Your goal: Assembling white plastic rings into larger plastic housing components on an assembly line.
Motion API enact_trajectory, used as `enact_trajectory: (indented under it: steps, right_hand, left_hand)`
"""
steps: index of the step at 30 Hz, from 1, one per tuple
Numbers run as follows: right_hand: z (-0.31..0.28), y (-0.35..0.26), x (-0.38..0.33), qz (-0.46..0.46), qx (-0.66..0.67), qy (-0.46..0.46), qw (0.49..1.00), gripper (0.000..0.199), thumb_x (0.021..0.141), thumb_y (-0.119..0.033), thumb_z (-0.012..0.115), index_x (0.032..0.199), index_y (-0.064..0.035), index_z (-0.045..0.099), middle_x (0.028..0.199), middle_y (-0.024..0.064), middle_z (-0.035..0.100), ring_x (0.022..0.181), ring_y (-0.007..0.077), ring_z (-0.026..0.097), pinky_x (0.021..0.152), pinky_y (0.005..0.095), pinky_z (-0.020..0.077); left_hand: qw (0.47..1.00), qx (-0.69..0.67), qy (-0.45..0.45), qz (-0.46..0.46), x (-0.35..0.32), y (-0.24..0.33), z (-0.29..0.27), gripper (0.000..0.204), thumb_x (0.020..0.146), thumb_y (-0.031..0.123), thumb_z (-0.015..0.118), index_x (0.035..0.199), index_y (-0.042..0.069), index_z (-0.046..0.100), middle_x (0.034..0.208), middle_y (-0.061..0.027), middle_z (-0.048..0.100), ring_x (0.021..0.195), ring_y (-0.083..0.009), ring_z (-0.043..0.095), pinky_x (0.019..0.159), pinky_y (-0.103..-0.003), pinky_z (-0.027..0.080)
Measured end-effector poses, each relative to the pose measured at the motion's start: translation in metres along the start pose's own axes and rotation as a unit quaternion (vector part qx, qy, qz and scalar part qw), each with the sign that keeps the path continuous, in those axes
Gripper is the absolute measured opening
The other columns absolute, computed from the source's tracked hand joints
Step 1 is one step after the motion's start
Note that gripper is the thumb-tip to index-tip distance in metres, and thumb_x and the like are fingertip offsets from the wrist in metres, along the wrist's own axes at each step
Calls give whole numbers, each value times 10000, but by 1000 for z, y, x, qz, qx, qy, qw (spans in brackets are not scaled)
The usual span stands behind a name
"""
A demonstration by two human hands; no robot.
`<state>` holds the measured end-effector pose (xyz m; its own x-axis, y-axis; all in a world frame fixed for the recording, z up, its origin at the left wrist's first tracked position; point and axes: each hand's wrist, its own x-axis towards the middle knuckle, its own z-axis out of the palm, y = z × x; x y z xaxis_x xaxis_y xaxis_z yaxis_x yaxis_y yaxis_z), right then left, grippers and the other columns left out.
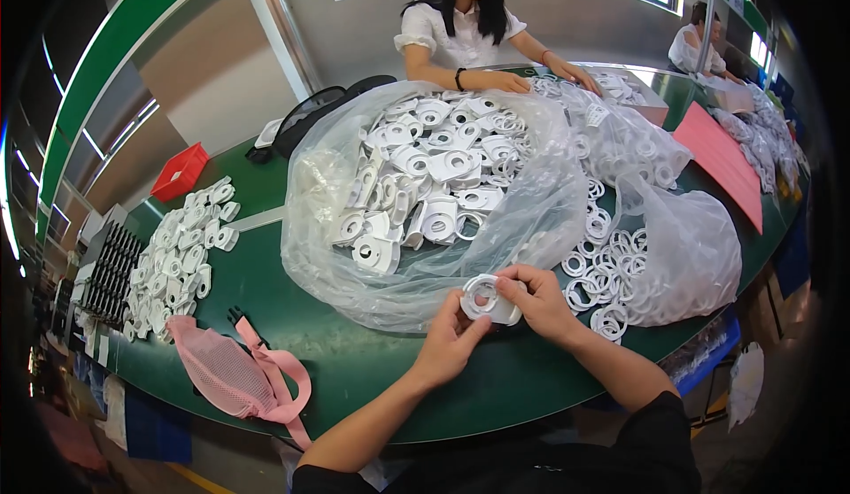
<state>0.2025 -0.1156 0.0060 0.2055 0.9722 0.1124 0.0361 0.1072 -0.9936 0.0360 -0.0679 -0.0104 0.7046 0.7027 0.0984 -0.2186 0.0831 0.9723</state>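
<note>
Both hands hold one white plastic part with a round opening (503,311) above the green tabletop, just in front of the big clear plastic bag (310,255). My left hand (450,343) grips its left and lower edge, thumb at the bottom. My right hand (538,303) pinches its upper right side, the fingers closed over the rim. Inside the bag lies a heap of similar white plastic parts (434,171). Loose white rings (609,268) are spread right of my right hand, partly under another clear bag (686,255).
A pink mesh bag (221,370) with a strap lies at the left front. Behind it are a pile of white parts (173,259), black stacked trays (106,273) and a red bin (180,172). Across the table a person (465,34) handles rings. A pink sheet (722,162) lies right.
</note>
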Motion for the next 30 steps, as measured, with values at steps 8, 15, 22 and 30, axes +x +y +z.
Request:
enact_trajectory:
  steps: [8,15,22,30]
  right_hand:
    - [-8,-11,1,-85,-144,-104,980,165,877,-111,554,979,2,618,881,114,626,830,184,585,762,270,440]
    - [-10,-7,-1,-113,-213,-136,961,144,852,-121,594,920,3,625,814,132,645,728,221,616,670,286,466]
    - [-2,-3,-6,-28,-136,-112,984,164,866,-135,602,915,20,617,770,83,656,685,119,605,623,246,465]
    - [5,8,0,36,111,10,993,167,899,-168,598,831,-21,559,708,4,599,606,18,496,513,172,362]
  left_hand:
    - [994,93,-57,-18,4,4,-20,318,986,272,373,965,26,573,881,-25,573,810,-103,521,702,-283,421]
    - [921,385,-5,60,0,8,-13,232,938,220,448,912,25,571,666,-173,552,628,-342,556,586,-391,413]
    - [952,303,32,20,3,1,-17,233,940,238,468,910,18,541,689,-143,582,668,-269,588,600,-361,431]
    - [970,229,63,53,0,-7,-2,412,848,154,620,1168,17,399,841,-173,623,750,-229,641,650,-320,483]
